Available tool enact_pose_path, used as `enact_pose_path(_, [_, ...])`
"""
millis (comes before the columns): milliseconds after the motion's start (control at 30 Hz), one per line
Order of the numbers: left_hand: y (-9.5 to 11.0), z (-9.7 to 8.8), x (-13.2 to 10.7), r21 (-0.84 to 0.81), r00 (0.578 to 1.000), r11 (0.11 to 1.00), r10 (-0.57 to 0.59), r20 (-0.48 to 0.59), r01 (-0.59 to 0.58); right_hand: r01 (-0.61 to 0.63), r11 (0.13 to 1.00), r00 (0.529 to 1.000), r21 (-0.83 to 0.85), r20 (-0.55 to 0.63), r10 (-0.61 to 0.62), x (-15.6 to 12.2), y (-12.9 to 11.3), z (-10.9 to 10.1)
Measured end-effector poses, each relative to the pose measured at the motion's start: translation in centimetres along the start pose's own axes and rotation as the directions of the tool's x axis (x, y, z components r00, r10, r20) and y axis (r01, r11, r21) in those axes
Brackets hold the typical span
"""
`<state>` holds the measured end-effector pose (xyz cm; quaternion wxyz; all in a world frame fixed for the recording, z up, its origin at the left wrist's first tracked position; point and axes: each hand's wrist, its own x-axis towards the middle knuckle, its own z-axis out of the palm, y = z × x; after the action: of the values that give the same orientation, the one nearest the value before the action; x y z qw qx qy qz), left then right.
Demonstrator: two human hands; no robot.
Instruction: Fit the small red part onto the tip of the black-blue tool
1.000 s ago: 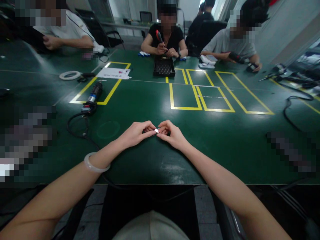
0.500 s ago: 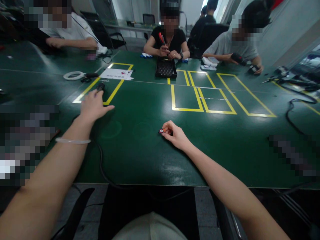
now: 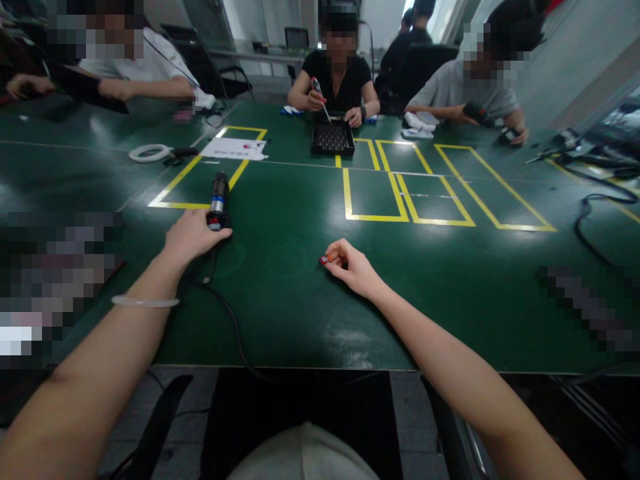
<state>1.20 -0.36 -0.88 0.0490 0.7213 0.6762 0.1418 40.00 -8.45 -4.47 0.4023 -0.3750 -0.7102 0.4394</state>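
My left hand (image 3: 193,235) is closed around the base of a black corded electric screwdriver (image 3: 219,200), which lies on the green table (image 3: 300,300) and points away from me. Its cable (image 3: 225,307) trails back over the table's near edge. My right hand (image 3: 350,263) rests on the table near the middle, its fingers pinched on a small red and silver part (image 3: 325,259). A pale bangle (image 3: 145,301) sits on my left wrist.
Yellow tape rectangles (image 3: 405,193) mark the table. A black tray (image 3: 333,139), a white sheet (image 3: 234,148) and a roll of white tape (image 3: 149,153) lie farther back. Three people sit across the table working with tools. Black cables (image 3: 595,200) lie at the right.
My left hand left the small part, reached out left to the screwdriver, gripped it and pulled it closer to me. My right hand stayed put with the part.
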Motion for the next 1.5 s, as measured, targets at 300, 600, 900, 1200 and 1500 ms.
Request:
enact_pose_path(300, [12.8, 2.3, -5.1, 0.142, 0.99, 0.98, 0.131, 0.044, -0.136, 0.001, 0.99, 0.997, -0.14, -0.08, -0.012, 0.1, -0.3, -0.5])
enact_pose_path(600, [19.0, 4.1, -8.2, 0.056, 0.937, 0.937, 0.34, 0.076, -0.345, 0.045, 0.938, 0.997, -0.343, -0.043, -0.064, -0.1, 0.1, -0.6])
enact_pose_path(900, [19.7, 4.2, -8.8, 0.041, 0.923, 0.924, 0.375, 0.089, -0.38, 0.069, 0.914, 0.998, -0.4, 0.021, -0.066, 0.0, 0.1, -0.7])
enact_pose_path(1200, [20.0, 3.9, -9.0, 0.06, 0.924, 0.924, 0.372, 0.09, -0.378, 0.124, 0.858, 0.992, -0.499, 0.052, -0.113, -0.1, -0.4, -0.3])
enact_pose_path(1500, [20.0, 4.0, -9.0, 0.084, 0.919, 0.916, 0.385, 0.081, -0.392, 0.129, 0.88, 0.991, -0.457, 0.042, -0.124, -0.2, -0.2, -0.3])
